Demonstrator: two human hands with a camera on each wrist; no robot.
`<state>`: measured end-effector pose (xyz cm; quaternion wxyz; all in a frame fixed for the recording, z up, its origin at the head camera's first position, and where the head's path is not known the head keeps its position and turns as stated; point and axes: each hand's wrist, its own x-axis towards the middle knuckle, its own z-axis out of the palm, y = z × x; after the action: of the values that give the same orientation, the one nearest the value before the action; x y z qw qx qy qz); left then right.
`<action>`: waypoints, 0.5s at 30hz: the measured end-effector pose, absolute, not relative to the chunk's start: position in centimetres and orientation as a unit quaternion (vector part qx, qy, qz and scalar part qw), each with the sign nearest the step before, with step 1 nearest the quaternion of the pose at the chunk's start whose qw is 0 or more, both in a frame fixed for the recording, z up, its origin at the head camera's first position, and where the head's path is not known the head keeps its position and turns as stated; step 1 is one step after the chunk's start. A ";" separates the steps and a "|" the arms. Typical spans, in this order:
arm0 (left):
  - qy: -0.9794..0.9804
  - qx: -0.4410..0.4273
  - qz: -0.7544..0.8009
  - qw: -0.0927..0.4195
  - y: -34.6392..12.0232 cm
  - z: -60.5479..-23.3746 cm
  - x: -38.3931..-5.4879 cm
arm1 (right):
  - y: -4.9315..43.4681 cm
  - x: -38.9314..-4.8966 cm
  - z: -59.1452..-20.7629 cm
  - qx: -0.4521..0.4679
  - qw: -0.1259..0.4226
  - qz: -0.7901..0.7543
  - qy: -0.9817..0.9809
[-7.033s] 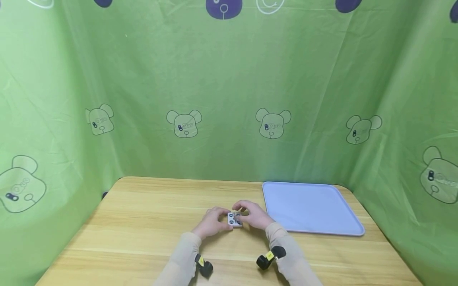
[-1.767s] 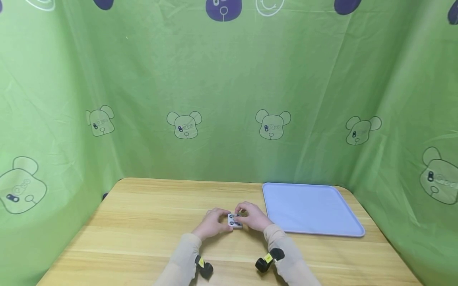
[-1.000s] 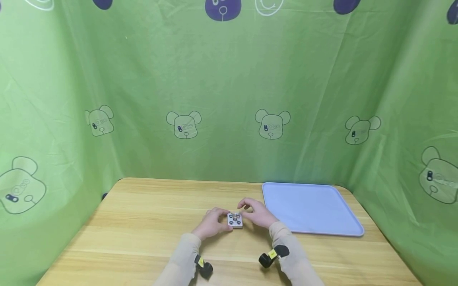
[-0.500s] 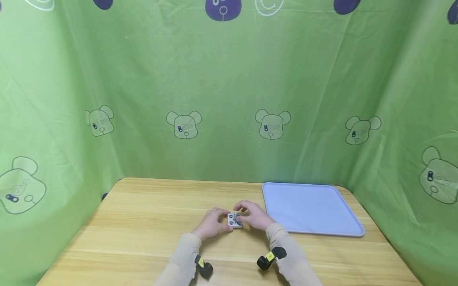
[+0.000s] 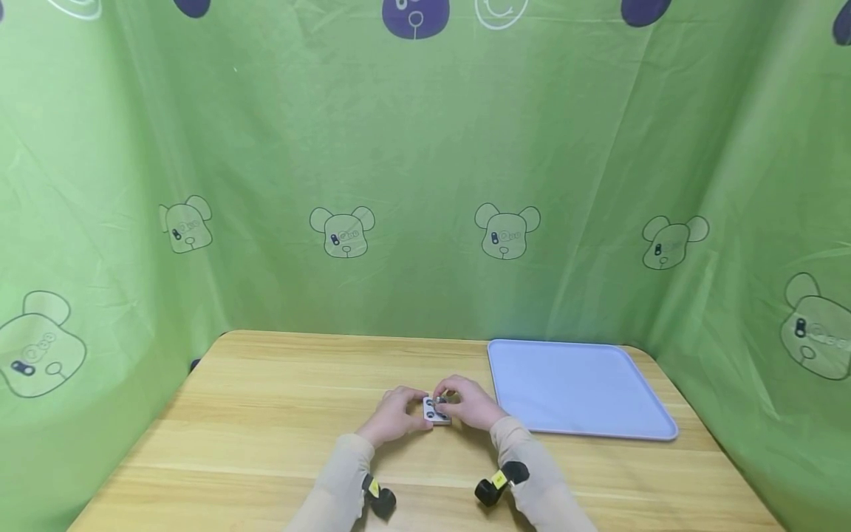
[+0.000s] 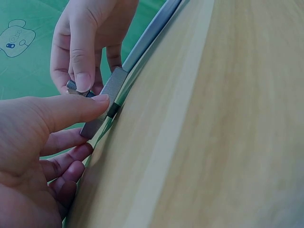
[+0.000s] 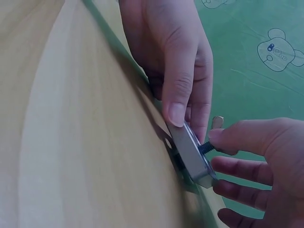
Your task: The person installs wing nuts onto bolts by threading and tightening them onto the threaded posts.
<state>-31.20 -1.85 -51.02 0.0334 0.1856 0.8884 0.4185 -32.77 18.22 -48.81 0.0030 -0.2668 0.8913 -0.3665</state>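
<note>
My left hand (image 5: 392, 419) grips the left edge of a small metal plate (image 7: 187, 151), thumb on its near side. Round holes show near the plate's corners in the head view. A wing screw (image 7: 205, 148) stands up from the plate's middle, with part of its dark threaded shank and one flat wing showing. My right hand (image 5: 470, 405) pinches its winged head between thumb and forefinger; the other fingers are loosely bent. In the left wrist view, the right thumb covers much of the screw (image 6: 71, 85). A dark stub (image 7: 178, 160) shows under the plate.
A pale lilac tray (image 5: 578, 388) lies on the wooden table (image 5: 279, 414) at the back right, just beyond the right hand. A green curtain (image 5: 425, 295) printed with bear heads hangs behind and at both sides. Each wrist wears a black camera (image 5: 380, 499).
A second ago the right fingers were off the screw, leaving it in view. They came back onto it and have since turned slightly. The left hand and plate stay in place.
</note>
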 end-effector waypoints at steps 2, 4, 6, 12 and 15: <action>0.888 0.185 0.420 0.033 -1.9 -51.0 -31.2 | 18.2 -32.8 -48.8 -0.263 -0.001 -0.363 0.894; 0.888 0.185 0.421 0.034 -1.9 -51.0 -31.2 | 18.1 -32.8 -48.9 -0.261 -0.005 -0.358 0.897; 0.887 0.184 0.421 0.034 -1.9 -51.0 -31.2 | 18.0 -32.8 -48.9 -0.256 -0.007 -0.354 0.899; 0.888 0.186 0.420 0.035 -1.9 -51.1 -31.2 | 17.6 -32.4 -48.8 -0.233 -0.011 -0.353 0.906; 0.888 0.187 0.419 0.035 -1.9 -51.1 -31.2 | 17.6 -32.4 -49.0 -0.237 -0.019 -0.359 0.902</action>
<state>-31.23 -1.86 -51.07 0.0348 0.1871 0.8876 0.4195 -32.37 17.55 -48.98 -0.0193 -0.2374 0.9024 -0.3592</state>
